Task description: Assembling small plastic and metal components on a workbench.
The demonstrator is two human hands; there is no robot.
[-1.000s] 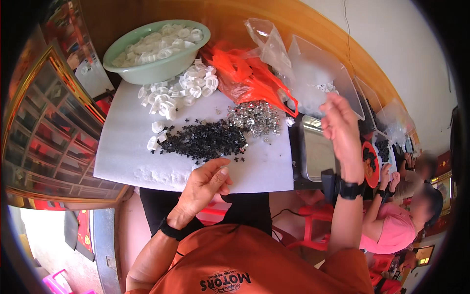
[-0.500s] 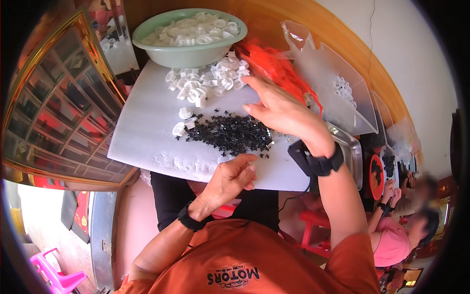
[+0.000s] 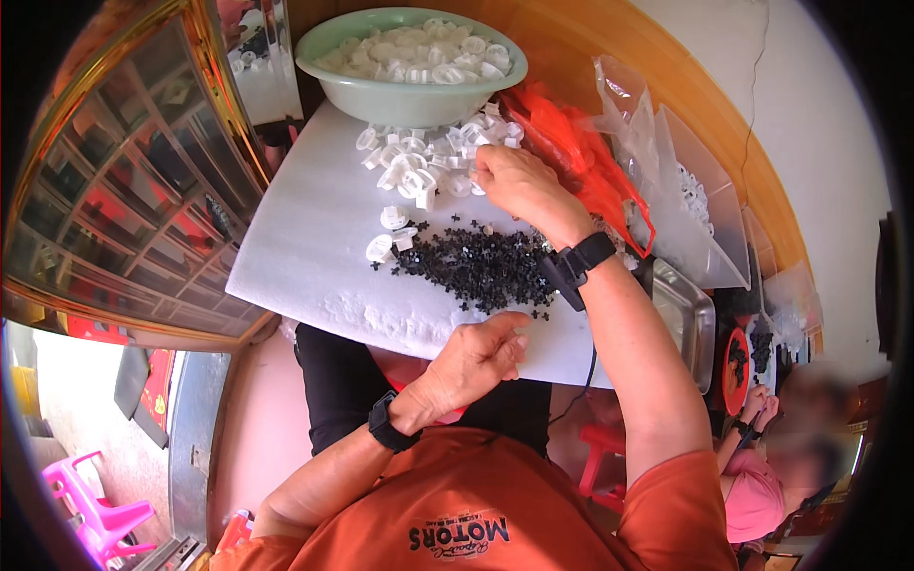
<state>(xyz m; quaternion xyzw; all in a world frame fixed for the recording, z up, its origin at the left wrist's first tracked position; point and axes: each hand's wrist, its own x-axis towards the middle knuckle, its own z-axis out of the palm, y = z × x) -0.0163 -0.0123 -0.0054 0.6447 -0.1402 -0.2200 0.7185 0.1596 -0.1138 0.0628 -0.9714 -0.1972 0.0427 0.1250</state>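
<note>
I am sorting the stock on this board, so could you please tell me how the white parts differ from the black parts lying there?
The white ring-shaped parts are pale, round and hollow; the small black parts are dark and cross-shaped. Each white part is plainly larger than a black one. The white heap lies against the green bowl, with the right hand on it; the black heap lies nearer the person, beyond the left hand. Both are loose piles on the white foam board.

White plastic rings heaped loose on the foam sheet; small black pieces, seemingly cross-shaped, piled just beside.
</note>
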